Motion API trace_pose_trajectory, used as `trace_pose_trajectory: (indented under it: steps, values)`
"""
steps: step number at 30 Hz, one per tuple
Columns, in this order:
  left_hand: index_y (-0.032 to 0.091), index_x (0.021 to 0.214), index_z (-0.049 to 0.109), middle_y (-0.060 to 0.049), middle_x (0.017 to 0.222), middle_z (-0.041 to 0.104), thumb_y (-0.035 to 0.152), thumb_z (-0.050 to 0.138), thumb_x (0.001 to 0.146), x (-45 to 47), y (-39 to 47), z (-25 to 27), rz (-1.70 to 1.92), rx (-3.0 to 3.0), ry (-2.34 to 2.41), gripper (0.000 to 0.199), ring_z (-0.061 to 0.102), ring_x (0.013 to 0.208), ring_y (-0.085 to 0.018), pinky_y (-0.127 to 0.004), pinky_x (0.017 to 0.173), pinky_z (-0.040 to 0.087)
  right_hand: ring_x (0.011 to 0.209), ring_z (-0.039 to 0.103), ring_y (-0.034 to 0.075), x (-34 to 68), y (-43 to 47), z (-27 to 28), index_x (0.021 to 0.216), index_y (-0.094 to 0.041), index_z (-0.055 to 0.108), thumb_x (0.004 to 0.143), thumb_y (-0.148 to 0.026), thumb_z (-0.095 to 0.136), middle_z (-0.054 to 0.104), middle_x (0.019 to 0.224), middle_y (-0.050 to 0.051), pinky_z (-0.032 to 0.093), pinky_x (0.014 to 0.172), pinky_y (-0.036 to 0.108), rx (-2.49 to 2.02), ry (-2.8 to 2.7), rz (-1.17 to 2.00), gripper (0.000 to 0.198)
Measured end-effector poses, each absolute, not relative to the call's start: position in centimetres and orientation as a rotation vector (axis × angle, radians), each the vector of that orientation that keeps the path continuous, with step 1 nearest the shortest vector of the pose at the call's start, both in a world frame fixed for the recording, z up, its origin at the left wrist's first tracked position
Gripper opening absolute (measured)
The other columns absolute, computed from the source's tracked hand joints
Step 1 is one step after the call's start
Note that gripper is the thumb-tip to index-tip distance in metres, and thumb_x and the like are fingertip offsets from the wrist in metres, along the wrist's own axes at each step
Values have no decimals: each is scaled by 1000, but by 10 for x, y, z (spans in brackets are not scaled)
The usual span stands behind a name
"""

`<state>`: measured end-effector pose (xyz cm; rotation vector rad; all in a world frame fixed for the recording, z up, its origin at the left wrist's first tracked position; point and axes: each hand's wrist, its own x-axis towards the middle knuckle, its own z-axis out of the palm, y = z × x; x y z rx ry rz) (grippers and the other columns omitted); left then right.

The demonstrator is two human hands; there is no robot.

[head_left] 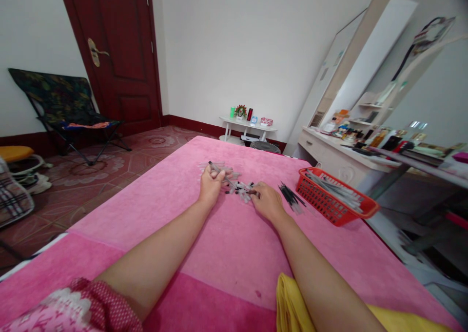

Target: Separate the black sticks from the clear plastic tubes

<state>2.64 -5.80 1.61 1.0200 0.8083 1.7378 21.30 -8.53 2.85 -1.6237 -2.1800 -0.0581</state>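
Observation:
My left hand (211, 183) is closed around a slim clear pen barrel (228, 181) with a dark end poking up past the thumb. Behind it lies a loose spread of more clear barrels (234, 175). Small clear pieces with black ends, looking like pen caps (241, 191), are heaped between the hands. At the right edge of that heap, my right hand (268, 201) has its fingers pinched together; what they hold is too small and hidden to tell. A bundle of thin black pen refills (289, 196) rests on the pink cover (234, 239), right of that hand.
A red plastic basket (334, 212) holding long pale sticks stands at the right edge of the cover. Yellow cloth (292, 302) lies beneath my right forearm. Beyond are a low white table (239, 122), a cluttered dresser (321, 146) and a folding chair (66, 103).

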Motion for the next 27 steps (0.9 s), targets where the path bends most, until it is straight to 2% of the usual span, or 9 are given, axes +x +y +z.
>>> trace_pose_trajectory:
  steps: [3, 10, 17, 22, 27]
  values:
    - [18, 90, 40, -8, 90, 69, 38, 71, 71, 27, -59, 16, 1725, 1001, 807, 41, 71, 77, -23, -27, 55, 55, 74, 58, 16, 208, -88, 31, 85, -23, 70, 80, -38, 59, 64, 85, 3, 32, 59, 26, -1679, -2153, -80, 19]
    - [19, 88, 39, -8, 89, 68, 38, 73, 70, 26, -58, 14, 1726, 955, 797, 43, 71, 79, -24, -27, 54, 56, 74, 62, 20, 196, -92, 33, 83, -23, 67, 71, -42, 69, 68, 84, 4, 33, 58, 26, -1701, -2212, -115, 23]
    - [19, 90, 40, -10, 94, 68, 41, 75, 68, 25, -54, 8, 1714, 926, 768, 47, 70, 83, -27, -26, 49, 55, 72, 65, 24, 192, -91, 29, 76, -19, 68, 77, -30, 59, 70, 77, 12, 38, 59, 29, -1835, -2134, -131, 14]
    - [18, 91, 43, -10, 94, 69, 40, 74, 68, 25, -49, 4, 1694, 882, 764, 45, 70, 82, -27, -27, 48, 55, 68, 63, 19, 195, -82, 23, 76, -18, 66, 76, -28, 57, 70, 74, 7, 39, 58, 25, -1624, -1960, 95, 14]
    - [17, 91, 45, -10, 92, 70, 37, 75, 69, 25, -45, -1, 1699, 867, 733, 42, 71, 82, -24, -28, 56, 57, 62, 60, 14, 193, -78, 21, 80, -16, 64, 74, -26, 57, 70, 77, 4, 42, 59, 23, -1340, -1855, 334, 14]
